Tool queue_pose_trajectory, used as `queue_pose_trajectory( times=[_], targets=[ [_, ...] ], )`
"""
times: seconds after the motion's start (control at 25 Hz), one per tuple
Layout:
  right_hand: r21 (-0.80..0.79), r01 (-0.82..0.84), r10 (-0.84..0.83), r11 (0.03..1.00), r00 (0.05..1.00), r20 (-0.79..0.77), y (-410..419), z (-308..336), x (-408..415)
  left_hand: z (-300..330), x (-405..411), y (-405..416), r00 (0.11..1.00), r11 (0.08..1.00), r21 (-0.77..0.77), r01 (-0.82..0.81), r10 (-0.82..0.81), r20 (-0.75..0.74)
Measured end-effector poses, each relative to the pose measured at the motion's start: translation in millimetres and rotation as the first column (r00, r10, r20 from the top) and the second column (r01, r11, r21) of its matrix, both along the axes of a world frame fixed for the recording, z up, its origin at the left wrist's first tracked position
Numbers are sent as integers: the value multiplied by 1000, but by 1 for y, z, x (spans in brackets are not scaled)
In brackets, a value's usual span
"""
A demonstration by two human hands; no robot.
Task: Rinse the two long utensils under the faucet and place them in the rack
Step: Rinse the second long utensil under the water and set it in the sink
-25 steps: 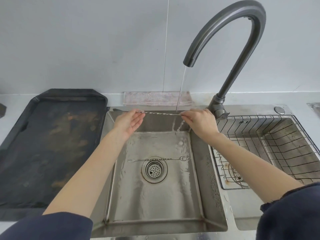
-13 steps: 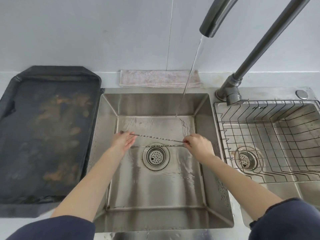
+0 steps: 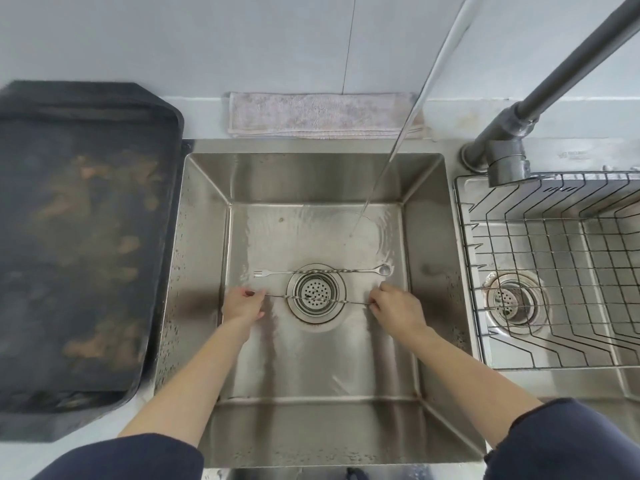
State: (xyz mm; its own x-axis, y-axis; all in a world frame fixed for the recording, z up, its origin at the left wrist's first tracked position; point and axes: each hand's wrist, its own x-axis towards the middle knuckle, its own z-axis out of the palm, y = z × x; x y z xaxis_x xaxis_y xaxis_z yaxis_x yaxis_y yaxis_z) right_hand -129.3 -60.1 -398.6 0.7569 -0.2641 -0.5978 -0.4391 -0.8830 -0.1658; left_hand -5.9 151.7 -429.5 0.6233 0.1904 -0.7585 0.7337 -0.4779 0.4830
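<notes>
Two long thin twisted metal utensils are in the steel sink (image 3: 207, 258). One utensil (image 3: 346, 270), with a small fork at its left end and a small spoon at its right, lies flat on the sink floor just behind the drain (image 3: 316, 292). I hold the second utensil (image 3: 315, 298) level across the drain, low in the sink. My left hand (image 3: 242, 303) pinches its left end and my right hand (image 3: 394, 308) pinches its right end. The faucet (image 3: 509, 123) runs; its stream (image 3: 394, 147) lands behind and right of the utensils. The wire rack (image 3: 554, 271) sits in the right basin.
A dark stained tray (image 3: 79, 237) covers the counter to the left. A folded pinkish cloth (image 3: 322, 114) lies behind the sink against the wall. The right basin has its own drain (image 3: 512, 301) under the rack.
Both hands have brought the held utensil down from under the stream to just above the drain, nearer than the other utensil. My head has tilted down, so the faucet's spout has left the view.
</notes>
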Motion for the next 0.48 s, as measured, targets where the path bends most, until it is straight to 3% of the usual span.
queue_pose_trajectory(
  times=[0.32,0.48],
  targets=[
    [-4,6,-6,1000,999,51,1,-10,-2,-6,-3,3,984,971,174,164,-174,45],
    [-4,13,-13,1000,998,62,1,-9,-3,-4,-4,2,983,972,166,167,-176,46]
  ],
)
